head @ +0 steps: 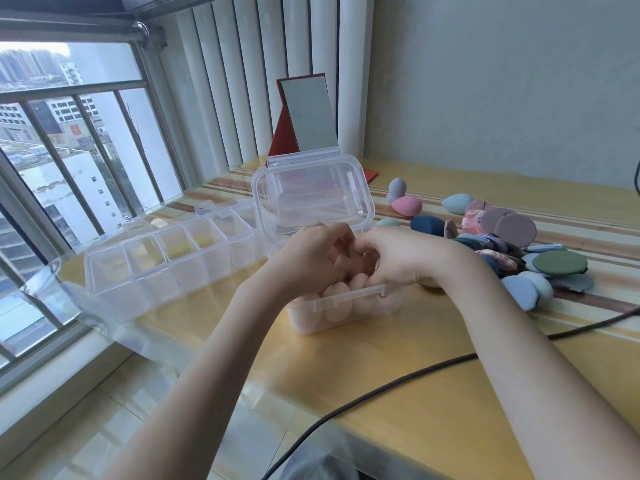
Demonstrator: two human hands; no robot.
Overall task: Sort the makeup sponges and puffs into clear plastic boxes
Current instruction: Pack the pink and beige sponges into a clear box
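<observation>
A clear plastic box [346, 311] stands open in the middle of the table, its lid [313, 195] tilted up behind it. Several pink puffs [341, 296] stand on edge inside it. My left hand [313, 252] and my right hand [398, 256] meet over the box, fingers curled down among the puffs. What each finger holds is hidden. A pile of loose sponges and puffs [512, 244] lies to the right, in pink, blue, green and mauve.
A long clear divided box [166, 268] with its lid open sits to the left. A red-backed mirror [306, 116] stands behind. A black cable [398, 379] crosses the table's front. Window bars [69, 161] are on the left.
</observation>
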